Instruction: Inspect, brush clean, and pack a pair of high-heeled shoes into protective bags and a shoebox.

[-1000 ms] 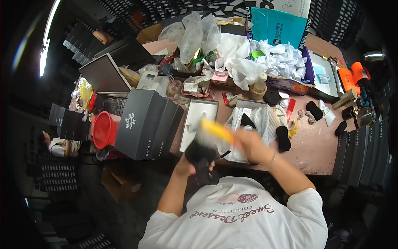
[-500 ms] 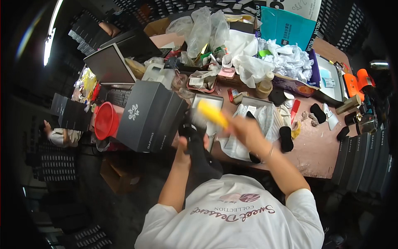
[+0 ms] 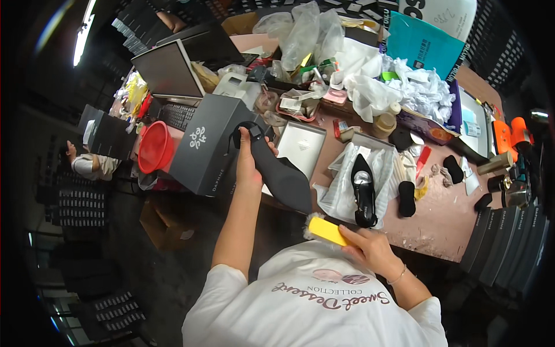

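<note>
The left grip (image 3: 247,165) is closed around the heel end of a black shoe (image 3: 283,179), thumb along the near side and fingertips showing past the far side, so that most of the shoe lies outside the hand: its dark sole is turned up to view, and the pointed toe reaches away to the lower right, toward the person's right. A thin strap loops out to the left of the thumb, beside the heel end. The right grip (image 3: 370,248) holds one end of a yellow brush (image 3: 327,231) in front of the white shirt (image 3: 312,301) — its pale, fuzzy bristles stick out at the left end, near the toe of the held shoe, though whether the two touch cannot be told. Just beyond the right hand, on the pinkish counter (image 3: 430,234), a second black shoe (image 3: 363,194) lies on white wrapping (image 3: 336,199) in an open box (image 3: 376,142), toe pointing away from the person. A shallow pale tray (image 3: 303,143) sits left of that box — partly hidden behind the held shoe — with a dark grey carton (image 3: 208,147) farther left.
</note>
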Action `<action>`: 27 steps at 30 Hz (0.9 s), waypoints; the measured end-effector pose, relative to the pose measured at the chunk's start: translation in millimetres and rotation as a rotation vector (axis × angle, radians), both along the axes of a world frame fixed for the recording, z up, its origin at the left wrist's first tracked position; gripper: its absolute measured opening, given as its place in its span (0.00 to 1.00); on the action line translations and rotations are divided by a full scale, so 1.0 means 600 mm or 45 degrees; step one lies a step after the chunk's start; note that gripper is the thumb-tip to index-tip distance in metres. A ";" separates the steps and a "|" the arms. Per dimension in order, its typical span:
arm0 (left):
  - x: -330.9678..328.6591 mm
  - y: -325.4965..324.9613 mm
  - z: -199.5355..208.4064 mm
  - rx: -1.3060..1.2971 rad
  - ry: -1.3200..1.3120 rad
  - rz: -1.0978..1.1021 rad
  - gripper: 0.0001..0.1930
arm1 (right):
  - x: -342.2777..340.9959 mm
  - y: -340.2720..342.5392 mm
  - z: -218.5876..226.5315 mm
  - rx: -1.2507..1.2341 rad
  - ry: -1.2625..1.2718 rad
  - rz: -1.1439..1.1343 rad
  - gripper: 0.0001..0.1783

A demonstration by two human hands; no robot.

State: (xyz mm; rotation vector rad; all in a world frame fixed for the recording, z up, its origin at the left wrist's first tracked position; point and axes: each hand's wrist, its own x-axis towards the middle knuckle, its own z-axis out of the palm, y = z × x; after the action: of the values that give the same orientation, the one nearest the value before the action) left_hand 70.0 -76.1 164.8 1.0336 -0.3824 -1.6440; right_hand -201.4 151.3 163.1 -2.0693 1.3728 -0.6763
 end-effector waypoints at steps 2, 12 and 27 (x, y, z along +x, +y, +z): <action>-0.025 0.001 -0.001 0.034 0.087 0.050 0.33 | -0.001 -0.018 0.008 -0.179 -0.044 -0.011 0.30; -0.055 0.018 -0.039 0.200 0.087 -0.020 0.33 | 0.072 -0.050 -0.037 -0.281 0.165 -0.059 0.26; -0.129 0.061 -0.083 0.156 0.190 -0.246 0.29 | -0.027 -0.136 -0.075 -0.448 -0.119 -0.788 0.31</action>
State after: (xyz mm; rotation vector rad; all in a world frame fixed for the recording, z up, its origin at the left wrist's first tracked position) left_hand -7.3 -39.5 115.2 0.9800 -0.2921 -1.9253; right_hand -217.9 69.8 118.3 -1.8105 1.9691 -1.3323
